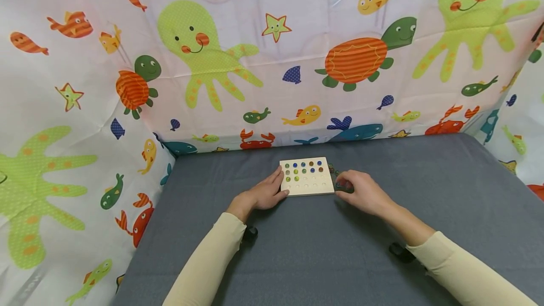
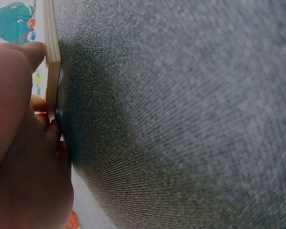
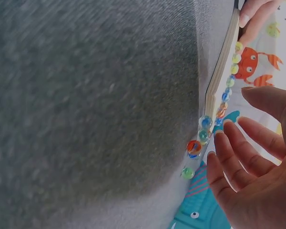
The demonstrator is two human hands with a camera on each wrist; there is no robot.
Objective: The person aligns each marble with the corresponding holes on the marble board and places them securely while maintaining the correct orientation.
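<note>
A pale wooden board (image 1: 308, 188) with rows of round hollows lies on the dark grey cloth. Colored glass marbles (image 1: 303, 171) fill its far two rows and the left part of the third. My left hand (image 1: 265, 191) holds the board's near left corner, thumb by the front edge, fingers along the left side. Just right of the board, my right hand (image 1: 361, 190) hovers over several loose marbles (image 3: 194, 147). In the right wrist view its fingers (image 3: 238, 157) are spread and gently bent, with nothing visible between them.
The grey cloth-covered table (image 1: 323, 254) extends around the board. Behind it hangs a white curtain (image 1: 238, 27) printed with sea animals, which also closes off the left and right sides. A dark wrist strap (image 1: 401, 252) shows below the right forearm.
</note>
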